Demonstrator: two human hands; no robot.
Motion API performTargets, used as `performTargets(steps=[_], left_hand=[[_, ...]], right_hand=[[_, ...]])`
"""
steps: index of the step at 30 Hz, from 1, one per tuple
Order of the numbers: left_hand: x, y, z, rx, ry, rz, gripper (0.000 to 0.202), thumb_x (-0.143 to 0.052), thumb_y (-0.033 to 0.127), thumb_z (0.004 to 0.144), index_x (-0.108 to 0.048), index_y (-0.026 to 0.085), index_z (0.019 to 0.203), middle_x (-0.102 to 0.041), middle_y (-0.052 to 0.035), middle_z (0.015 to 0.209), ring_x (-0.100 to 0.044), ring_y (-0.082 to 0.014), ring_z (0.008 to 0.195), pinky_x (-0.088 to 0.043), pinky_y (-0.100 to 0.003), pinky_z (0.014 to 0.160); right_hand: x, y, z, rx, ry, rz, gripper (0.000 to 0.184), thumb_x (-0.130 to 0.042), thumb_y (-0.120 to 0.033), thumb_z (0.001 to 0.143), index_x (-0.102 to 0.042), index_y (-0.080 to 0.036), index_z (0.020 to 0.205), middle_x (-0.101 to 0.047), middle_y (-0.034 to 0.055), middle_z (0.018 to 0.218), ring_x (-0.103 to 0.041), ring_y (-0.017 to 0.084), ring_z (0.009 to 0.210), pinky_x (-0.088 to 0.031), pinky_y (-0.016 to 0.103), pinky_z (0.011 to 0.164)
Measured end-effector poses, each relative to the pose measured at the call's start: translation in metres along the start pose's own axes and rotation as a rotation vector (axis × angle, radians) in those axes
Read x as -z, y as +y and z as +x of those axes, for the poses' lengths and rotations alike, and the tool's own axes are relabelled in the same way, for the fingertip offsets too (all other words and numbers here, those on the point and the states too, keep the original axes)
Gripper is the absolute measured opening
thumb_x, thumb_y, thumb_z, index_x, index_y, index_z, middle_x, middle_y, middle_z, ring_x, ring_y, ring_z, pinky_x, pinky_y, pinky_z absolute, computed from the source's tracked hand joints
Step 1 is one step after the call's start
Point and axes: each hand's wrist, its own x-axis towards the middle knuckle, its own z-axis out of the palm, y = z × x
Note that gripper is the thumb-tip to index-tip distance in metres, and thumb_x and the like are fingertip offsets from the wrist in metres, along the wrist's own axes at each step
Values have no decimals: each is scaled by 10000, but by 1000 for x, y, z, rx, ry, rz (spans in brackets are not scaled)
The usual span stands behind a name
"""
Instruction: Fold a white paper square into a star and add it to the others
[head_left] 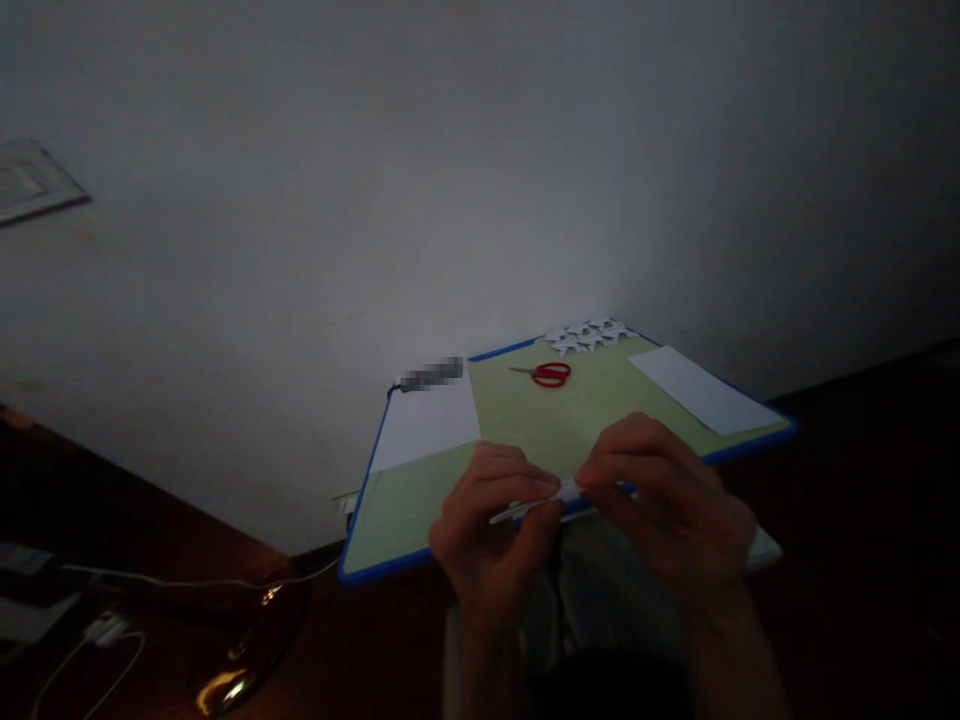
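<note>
A small folded piece of white paper [568, 491] is held between my two hands, just over the front edge of the table. My left hand [495, 525] pinches its left part between thumb and fingers. The right end is gripped by my right hand [671, 505], whose fingers cover part of it. Beyond my hands, red-handled scissors [551, 375] lie on the green tabletop [525, 410], blades to the left. Several folded white paper shapes [589, 336] with pointed tips are grouped at the far edge.
White sheets lie at the table's left [427, 430] and right [705, 390]. A blurred dark item [433, 374] rests on the left sheet. Behind the table stands a pale wall [480, 180]. A white cable [195, 582] runs along the lower left.
</note>
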Motion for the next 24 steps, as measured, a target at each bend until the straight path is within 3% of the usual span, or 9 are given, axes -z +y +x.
performTargets(steps=[17, 21, 24], left_hand=[[-3, -2, -3, -11, 41, 27, 87, -791, 190, 937, -800, 255, 995, -777, -9, 864, -679, -181, 817, -547, -379, 819], [-5, -5, -5, 113, 54, -13, 190, -840, 201, 905, -800, 242, 1086, -767, -36, 966, -691, -180, 896, -567, -314, 771], [-5, -7, -8, 206, 61, -15, 106, -848, 186, 890, -784, 214, 970, -725, -32, 905, -683, -175, 849, -571, -294, 726]], right_hand=[[-2, -2, 0, -27, 23, 13, 290, -750, -33, 927, -770, -253, 1114, -662, 10, 931, -635, 169, 835, -528, 322, 708], [-5, 0, -2, -115, 114, 43, 263, -748, -41, 933, -774, -257, 1081, -687, 12, 929, -656, 176, 869, -530, 314, 724], [-8, 2, -2, -180, 179, 110, 230, -749, -66, 937, -781, -267, 1043, -704, 12, 923, -667, 180, 871, -538, 308, 712]])
